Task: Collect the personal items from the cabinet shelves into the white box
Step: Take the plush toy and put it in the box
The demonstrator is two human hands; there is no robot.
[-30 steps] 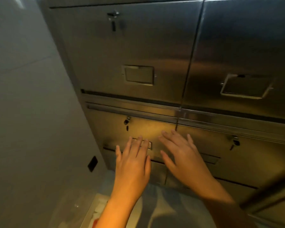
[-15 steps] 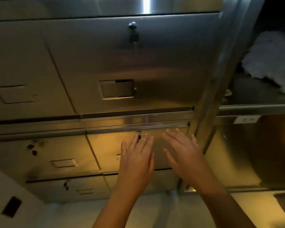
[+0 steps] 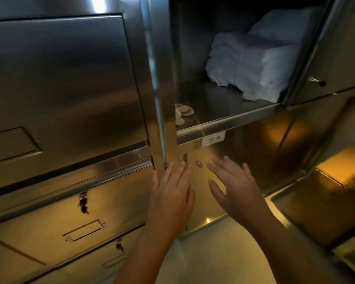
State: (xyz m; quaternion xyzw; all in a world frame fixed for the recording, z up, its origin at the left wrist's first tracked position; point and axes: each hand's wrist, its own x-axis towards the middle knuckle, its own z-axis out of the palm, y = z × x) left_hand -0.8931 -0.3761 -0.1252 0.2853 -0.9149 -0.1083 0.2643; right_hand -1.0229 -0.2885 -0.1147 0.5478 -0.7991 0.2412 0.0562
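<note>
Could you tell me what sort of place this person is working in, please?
Probably a staff locker or linen storage room. A wall of stainless steel locker doors with keys in their locks, and an open compartment holding a stack of folded white towels on its shelf, suggest it.

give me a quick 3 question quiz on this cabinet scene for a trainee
1. True or false: the left hand is holding an item.
2. What lies at the back right of the open shelf? A) a stack of folded white towels B) a row of bottles C) a pair of shoes
3. Fill in: the small beige item lies near the shelf's front ____ corner.

Key
1. False. Both the left hand and the right hand are open and empty, fingers spread, below the shelf.
2. A, the folded white towels.
3. Left, well apart from the towels; what it is cannot be told.
</note>
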